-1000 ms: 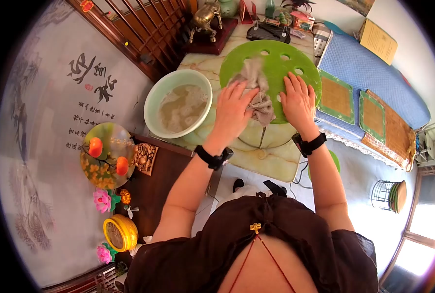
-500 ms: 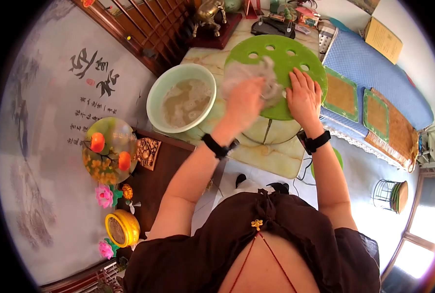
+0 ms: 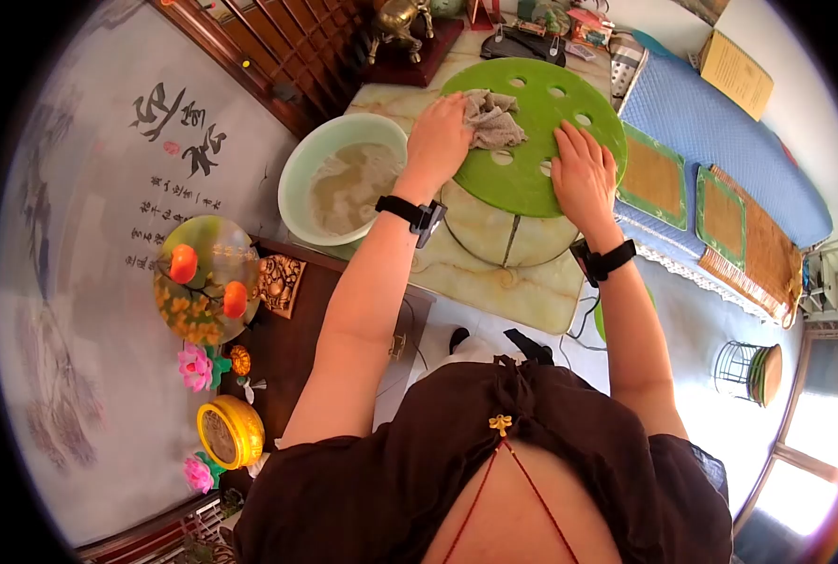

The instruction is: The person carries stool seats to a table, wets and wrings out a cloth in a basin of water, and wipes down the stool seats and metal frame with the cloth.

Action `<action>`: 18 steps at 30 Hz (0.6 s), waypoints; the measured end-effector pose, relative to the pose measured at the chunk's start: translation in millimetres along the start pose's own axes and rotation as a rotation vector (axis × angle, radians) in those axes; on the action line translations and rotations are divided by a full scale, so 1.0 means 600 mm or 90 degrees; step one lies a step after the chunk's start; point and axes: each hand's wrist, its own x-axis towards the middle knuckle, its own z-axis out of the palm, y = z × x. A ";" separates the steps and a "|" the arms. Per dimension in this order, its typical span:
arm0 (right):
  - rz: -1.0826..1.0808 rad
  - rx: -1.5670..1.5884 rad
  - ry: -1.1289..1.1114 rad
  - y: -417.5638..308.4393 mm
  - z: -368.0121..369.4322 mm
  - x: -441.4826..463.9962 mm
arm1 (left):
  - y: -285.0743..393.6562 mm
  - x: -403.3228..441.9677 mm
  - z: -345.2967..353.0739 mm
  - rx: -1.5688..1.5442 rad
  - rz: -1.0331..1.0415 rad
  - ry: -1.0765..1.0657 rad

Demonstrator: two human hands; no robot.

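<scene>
A round green stool seat with several holes lies over the marble-patterned table, a thin metal ring showing below it. My left hand is at the seat's left edge, closed on a crumpled grey-brown cloth that lies against the green surface. Flat on the seat's right side rests my right hand, its fingers stretched out and slightly apart. Just left of my left hand stands a pale green basin holding cloudy, sudsy water.
The marble-patterned table carries a brass animal figure and a black tray at the back. A dark cabinet with ornaments stands left. To the right is a blue-covered couch, with stacked stools on the floor.
My left hand has moved left and up across the seat with the cloth, from the lower middle to the left edge. My right hand stays at the right side.
</scene>
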 end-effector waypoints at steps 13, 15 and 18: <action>-0.021 0.024 -0.001 0.006 -0.003 -0.005 | 0.124 -0.082 -0.013 0.005 0.077 -0.017; -0.009 0.033 0.008 0.001 -0.002 -0.005 | 0.062 -0.059 -0.007 0.003 -0.042 -0.032; -0.003 0.032 0.016 0.001 -0.005 -0.003 | -0.007 -0.022 0.005 -0.037 -0.052 0.029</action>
